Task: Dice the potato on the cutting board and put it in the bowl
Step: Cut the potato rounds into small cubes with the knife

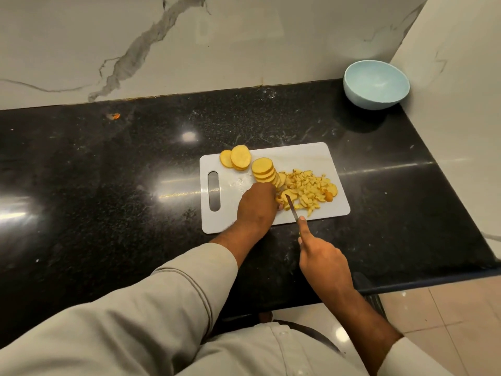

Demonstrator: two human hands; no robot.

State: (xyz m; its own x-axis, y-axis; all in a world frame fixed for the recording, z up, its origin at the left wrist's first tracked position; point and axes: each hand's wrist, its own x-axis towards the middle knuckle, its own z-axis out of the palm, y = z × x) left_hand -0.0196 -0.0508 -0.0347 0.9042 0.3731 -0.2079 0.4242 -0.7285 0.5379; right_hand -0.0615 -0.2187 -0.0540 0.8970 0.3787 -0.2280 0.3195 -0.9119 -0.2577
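Nearest the camera, pale grey sleeves (168, 297) reached out over the front edge of a black speckled stone counter (108, 169), with beige floor tiles (447, 316) showing below at the right. The right hand (322, 256) was wrapped tight round the handle of a knife (291, 207), forefinger along its back, the blade tip down among the cut pieces. The left hand (257, 204) lay knuckles-up on the white cutting board (311, 156), fingers curled down onto potato beside the blade. Diced potato (309, 189) was heaped on the board's right half; uncut round slices (263, 169) leaned in a row behind the left hand, with two more (238, 157) at the far edge. Farther back, the light blue bowl (376, 84) sat well apart in the right corner, against white veined marble walls (135, 50).
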